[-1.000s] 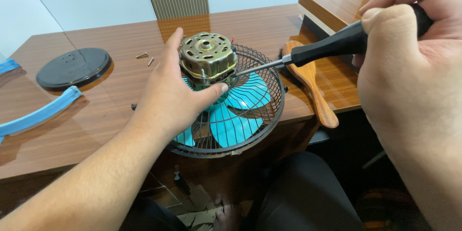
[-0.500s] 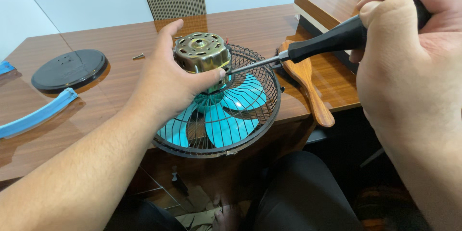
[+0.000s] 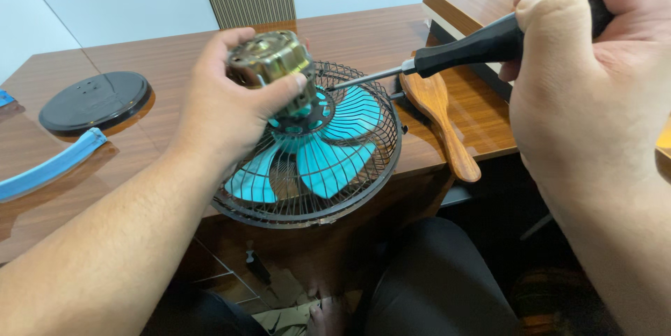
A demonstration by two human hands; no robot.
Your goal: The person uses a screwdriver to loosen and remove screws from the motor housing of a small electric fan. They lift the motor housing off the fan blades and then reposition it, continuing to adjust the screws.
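Brown wooden desk (image 3: 161,63) carries everything. At its front edge, the fan motor (image 3: 269,63) is gripped by the left hand (image 3: 231,102) above the black grille (image 3: 381,168) with turquoise blades (image 3: 328,161). A screwdriver (image 3: 475,46) is clasped in the right hand (image 3: 587,91), its tip near the motor.

pkgs: none | labels/signs: none | screens: none
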